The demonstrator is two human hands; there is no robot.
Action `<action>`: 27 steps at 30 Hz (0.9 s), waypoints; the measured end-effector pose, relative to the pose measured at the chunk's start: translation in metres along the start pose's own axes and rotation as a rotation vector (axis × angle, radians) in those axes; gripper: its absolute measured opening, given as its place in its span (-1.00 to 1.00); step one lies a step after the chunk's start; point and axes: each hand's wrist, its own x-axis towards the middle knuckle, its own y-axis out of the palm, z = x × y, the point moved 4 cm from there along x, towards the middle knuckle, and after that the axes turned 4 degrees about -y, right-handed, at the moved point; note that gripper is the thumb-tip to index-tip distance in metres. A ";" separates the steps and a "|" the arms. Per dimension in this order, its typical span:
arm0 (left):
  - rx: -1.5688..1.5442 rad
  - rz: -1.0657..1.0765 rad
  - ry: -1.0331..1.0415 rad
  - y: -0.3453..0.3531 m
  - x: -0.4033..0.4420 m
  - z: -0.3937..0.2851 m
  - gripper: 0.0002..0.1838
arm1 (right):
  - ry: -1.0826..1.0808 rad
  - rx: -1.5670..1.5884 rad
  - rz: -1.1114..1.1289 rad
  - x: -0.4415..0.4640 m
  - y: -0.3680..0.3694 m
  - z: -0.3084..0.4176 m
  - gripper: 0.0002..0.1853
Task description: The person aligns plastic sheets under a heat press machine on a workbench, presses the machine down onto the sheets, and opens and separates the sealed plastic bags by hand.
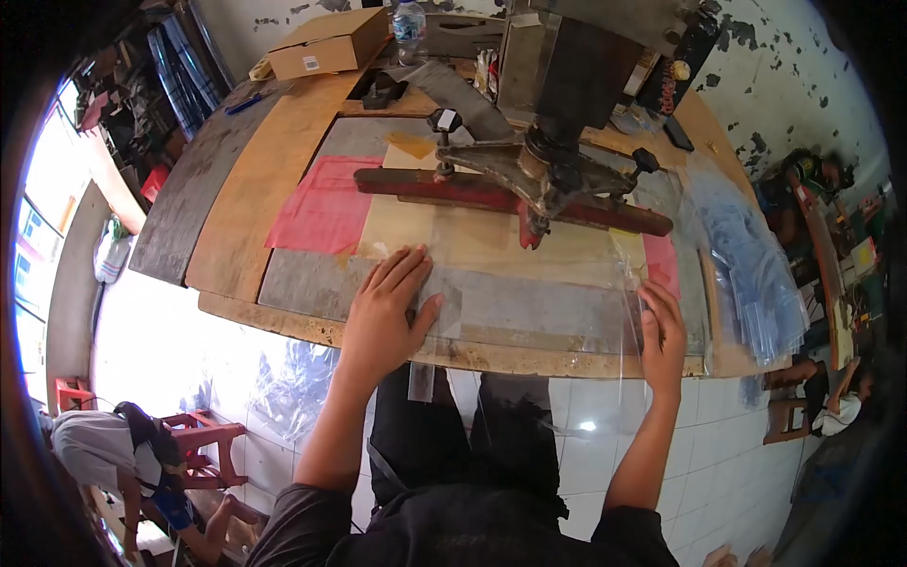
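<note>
A clear plastic sheet (548, 307) lies across the grey metal plate (312, 281) and hangs over the table's front edge. My left hand (387, 307) rests flat on the sheet's left part, its fingers stretched forward and the thumb apart. At the sheet's right edge my right hand (664, 331) has its fingers curled, pinching the plastic. Ahead of both hands, a press head with a long red bar (586, 210) stands over a yellowish sheet (397, 227). Pink sheets show at the left (321, 203) and right (661, 265) of it.
A pile of clear plastic pieces (751, 265) lies at the table's right. Behind stand a cardboard box (326, 42) and a water bottle (408, 28). More plastic (293, 378) lies below left, near a red stool (208, 444) and a seated person (113, 454). Another person (841, 397) is at far right.
</note>
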 end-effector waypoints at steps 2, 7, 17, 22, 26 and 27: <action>-0.011 -0.012 -0.009 0.000 -0.001 -0.001 -0.51 | 0.019 0.022 -0.015 -0.002 -0.002 -0.001 -0.61; -0.023 -0.049 -0.022 -0.001 -0.003 0.000 -0.55 | 0.046 0.025 -0.062 -0.005 -0.005 -0.004 -0.61; -0.071 -0.063 -0.034 -0.001 -0.005 0.000 -0.65 | 0.046 0.047 -0.121 -0.009 -0.007 -0.008 -0.65; -0.080 -0.072 -0.039 -0.002 -0.005 0.000 -0.67 | 0.052 0.055 -0.115 -0.009 -0.006 -0.008 -0.65; -0.079 -0.070 -0.045 -0.003 -0.005 -0.001 -0.68 | 0.050 0.056 -0.112 -0.009 -0.007 -0.007 -0.63; -0.081 -0.071 -0.045 -0.003 -0.005 0.000 -0.69 | 0.055 0.062 -0.113 -0.009 -0.007 -0.007 -0.63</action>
